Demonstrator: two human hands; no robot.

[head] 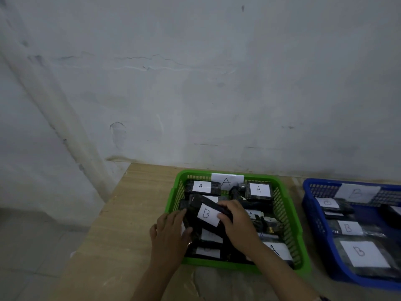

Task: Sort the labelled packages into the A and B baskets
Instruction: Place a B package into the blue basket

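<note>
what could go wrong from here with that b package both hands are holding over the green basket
1. The B package is held above the green A basket; if released here it lands in the wrong basket rather than the blue B basket.
2. The left hand and right hand grip only its edges, so the black wrapping might slip.
3. Lifting it may drag loosely piled packages beneath, and some labels there are already hard to read.

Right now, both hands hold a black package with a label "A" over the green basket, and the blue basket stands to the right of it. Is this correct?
Not quite: the head view shows the label on the held black package reads "B", not "A". The rest holds: the left hand and right hand both hold it over the green basket, and the blue basket stands to its right.
</note>
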